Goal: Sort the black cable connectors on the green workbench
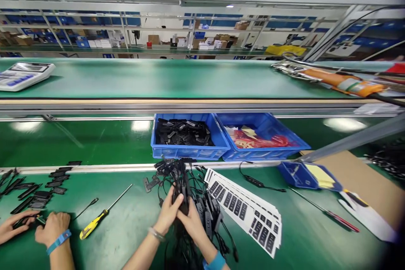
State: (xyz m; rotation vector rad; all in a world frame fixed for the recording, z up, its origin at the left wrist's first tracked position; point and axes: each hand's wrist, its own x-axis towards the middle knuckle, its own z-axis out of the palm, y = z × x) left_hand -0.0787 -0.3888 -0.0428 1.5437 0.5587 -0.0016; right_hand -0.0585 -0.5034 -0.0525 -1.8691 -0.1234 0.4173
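Note:
My left hand (167, 214) and my right hand (193, 224) are both closed around a thick bundle of black cables with inline switches (181, 181), held upright over the green table. More black cables (211, 215) lie spread under and to the right of my hands. A fanned stack of white label sheets with black key stickers (249, 213) lies just right of my right hand.
A co-worker's hands (52, 228) work at the lower left beside a yellow-handled screwdriver (95, 223) and small black parts (38, 192). Two blue bins (186, 152) (268, 154) stand behind the bundle. A small blue tray (303, 175), a red screwdriver (335, 217) and cardboard (363, 181) lie right.

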